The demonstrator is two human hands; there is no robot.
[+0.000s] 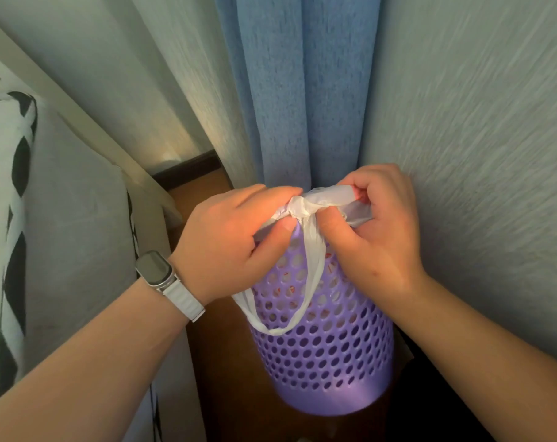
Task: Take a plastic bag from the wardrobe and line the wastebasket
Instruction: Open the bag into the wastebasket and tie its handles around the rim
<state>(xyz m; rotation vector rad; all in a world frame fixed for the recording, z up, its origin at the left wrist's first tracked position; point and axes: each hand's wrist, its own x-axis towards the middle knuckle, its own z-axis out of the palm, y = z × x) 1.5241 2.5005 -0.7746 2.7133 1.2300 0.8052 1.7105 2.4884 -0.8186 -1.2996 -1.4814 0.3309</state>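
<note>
A purple perforated wastebasket [328, 352] stands on the brown floor in the corner. A white plastic bag [306, 208] with red print sits inside it, showing through the holes, and its top is gathered into a knot above the rim. My left hand [229, 237] pinches the bag's left side at the knot between thumb and fingers. My right hand [379, 228] grips the bag's right side with curled fingers. One bag handle loop [290, 317] hangs down over the basket's front. The basket's rim is hidden behind my hands.
A blue curtain [306, 90] hangs right behind the basket. A textured wall [478, 122] runs close along the right. On the left stand a white bed frame [89, 122] and bedding with black pattern [19, 186]. The floor gap is narrow.
</note>
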